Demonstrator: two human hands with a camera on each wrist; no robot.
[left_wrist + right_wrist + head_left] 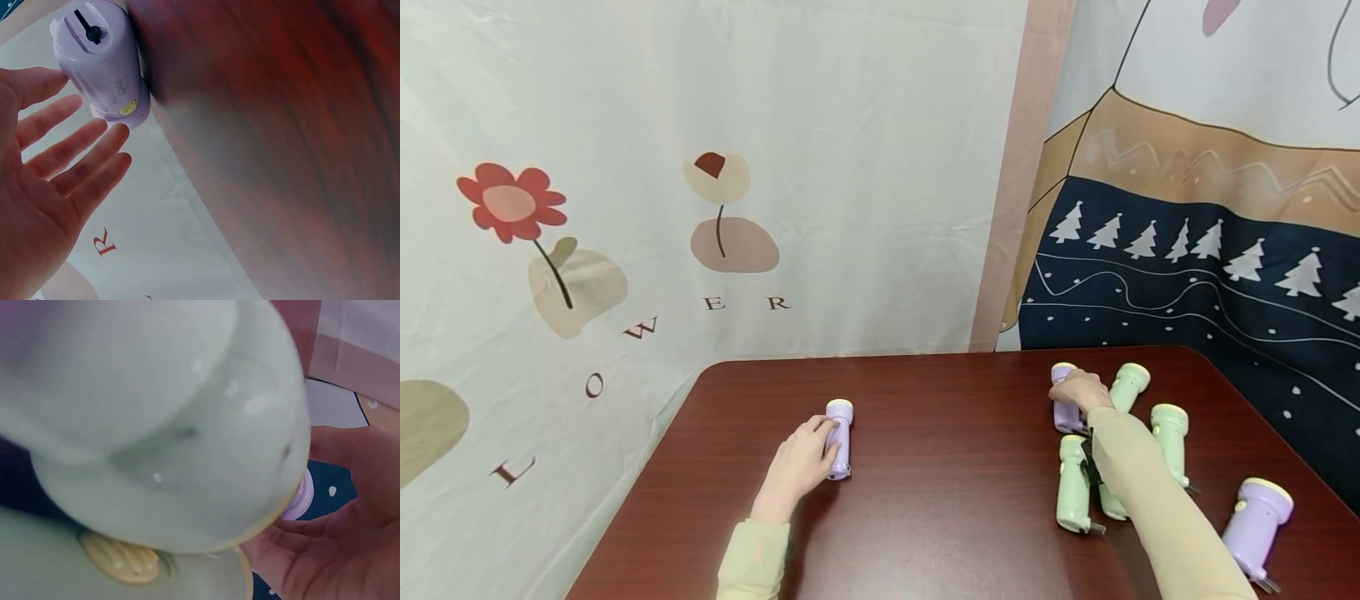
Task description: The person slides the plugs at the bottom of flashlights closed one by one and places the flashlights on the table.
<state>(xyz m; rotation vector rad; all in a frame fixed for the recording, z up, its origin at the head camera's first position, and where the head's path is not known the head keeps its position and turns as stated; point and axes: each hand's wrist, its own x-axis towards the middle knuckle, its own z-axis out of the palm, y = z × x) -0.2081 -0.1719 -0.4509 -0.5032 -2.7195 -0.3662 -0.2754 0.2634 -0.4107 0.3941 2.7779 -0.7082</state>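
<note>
A small purple flashlight (839, 442) stands on the table left of centre. My left hand (801, 458) comes at it from the left, with fingertips at its side. In the left wrist view, the fingers of this hand (56, 156) are fairly straight and spread, the thumb tip by the purple casing (106, 69). At the far right, my right hand (1081, 390) holds a second purple flashlight (1065, 415) between thumb and fingers. A pale green flashlight (187, 469) hides most of that grip in the right wrist view.
Several green flashlights, one at the front (1072, 487) and one farther right (1170, 437), crowd around my right forearm. Another purple flashlight (1257, 529) is near the right edge. The brown table (925, 467) meets printed cloth hangings (880, 183) behind.
</note>
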